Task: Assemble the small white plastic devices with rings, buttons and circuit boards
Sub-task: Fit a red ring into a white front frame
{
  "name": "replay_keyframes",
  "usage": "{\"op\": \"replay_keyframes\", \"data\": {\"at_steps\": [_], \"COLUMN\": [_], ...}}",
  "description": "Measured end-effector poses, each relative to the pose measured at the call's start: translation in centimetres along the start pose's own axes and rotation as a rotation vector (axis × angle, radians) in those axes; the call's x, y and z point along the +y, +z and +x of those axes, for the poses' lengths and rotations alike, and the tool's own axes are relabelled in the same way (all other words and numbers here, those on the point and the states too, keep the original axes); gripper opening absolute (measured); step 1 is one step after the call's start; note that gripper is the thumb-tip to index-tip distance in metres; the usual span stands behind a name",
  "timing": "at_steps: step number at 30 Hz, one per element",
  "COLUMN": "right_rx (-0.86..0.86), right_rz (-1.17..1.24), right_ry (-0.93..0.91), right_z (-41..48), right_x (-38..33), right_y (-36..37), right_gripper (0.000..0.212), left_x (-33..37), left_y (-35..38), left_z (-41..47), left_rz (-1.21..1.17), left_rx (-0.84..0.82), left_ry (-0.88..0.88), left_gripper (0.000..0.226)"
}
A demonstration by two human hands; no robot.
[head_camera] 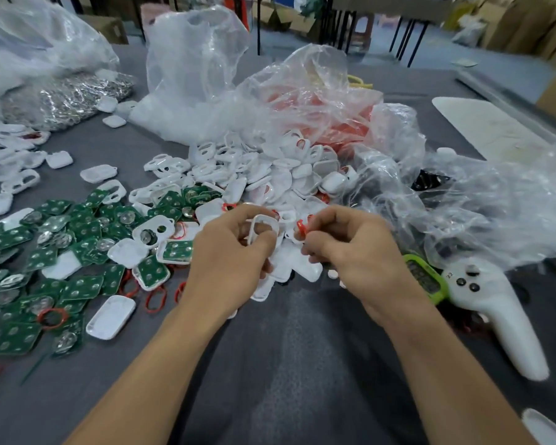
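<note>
My left hand (230, 252) holds a small white plastic shell (263, 228) upright between thumb and fingers, its hollow side facing me. My right hand (350, 248) pinches a red rubber ring (301, 227) just to the right of the shell, a small gap between them. Behind both hands lies a heap of white shells (270, 175). Green circuit boards (77, 226) with round metal domes are spread over the left of the grey table (286, 348). Loose red rings (156, 298) lie among them.
Crumpled clear plastic bags (318, 101) rise behind the heap, one with red parts inside. A bag of metal rings (68, 97) sits far left. A white controller (495, 313) and a green timer (426, 277) lie to the right. More white shells (10, 162) are at the left edge.
</note>
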State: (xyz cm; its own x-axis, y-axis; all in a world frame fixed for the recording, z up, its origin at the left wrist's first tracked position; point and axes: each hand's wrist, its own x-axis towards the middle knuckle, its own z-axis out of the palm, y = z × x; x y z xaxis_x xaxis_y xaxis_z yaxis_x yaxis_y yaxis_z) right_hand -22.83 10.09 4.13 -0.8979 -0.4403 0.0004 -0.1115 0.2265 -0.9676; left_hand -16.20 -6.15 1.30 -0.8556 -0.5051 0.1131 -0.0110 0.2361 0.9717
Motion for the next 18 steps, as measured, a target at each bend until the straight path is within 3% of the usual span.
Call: {"op": "replay_keyframes", "data": {"at_steps": [2, 4, 11, 14, 16, 18], "right_rx": [-0.022, 0.001, 0.213, 0.293, 0.332, 0.361], "right_rz": [0.415, 0.547, 0.073, -0.147, -0.216, -0.239], "right_ry": [0.067, 0.088, -0.134, -0.248, -0.289, -0.311], "right_z": [1.2, 1.8, 0.8, 0.4, 0.2, 0.2], "right_x": [-0.2, -0.1, 1.9, 1.7, 1.8, 2.1], "right_y": [1.4, 2.2, 2.3, 2.7, 3.0, 3.1], "right_gripper": [0.021, 0.018, 0.011, 0.02, 0.025, 0.015], "left_x": [-0.1, -0.1, -0.1, 0.1, 0.1, 0.2], "left_y": [0.1, 0.1, -0.3, 0.0, 0.3, 0.7], "left_z": [0.4, 0.8, 0.7, 0.3, 0.0, -0.3], "left_rz": [-0.009, -0.058, -0.026, 0.025, 0.023, -0.008], "left_rx": [0.01, 0.002, -0.051, -0.081, -0.102, -0.115], "left_ry": [-0.019, -0.05, -0.076, -0.06, -0.062, -0.069], "left_gripper": [0.036, 0.036, 0.039, 0.033, 0.032, 0.029]}}
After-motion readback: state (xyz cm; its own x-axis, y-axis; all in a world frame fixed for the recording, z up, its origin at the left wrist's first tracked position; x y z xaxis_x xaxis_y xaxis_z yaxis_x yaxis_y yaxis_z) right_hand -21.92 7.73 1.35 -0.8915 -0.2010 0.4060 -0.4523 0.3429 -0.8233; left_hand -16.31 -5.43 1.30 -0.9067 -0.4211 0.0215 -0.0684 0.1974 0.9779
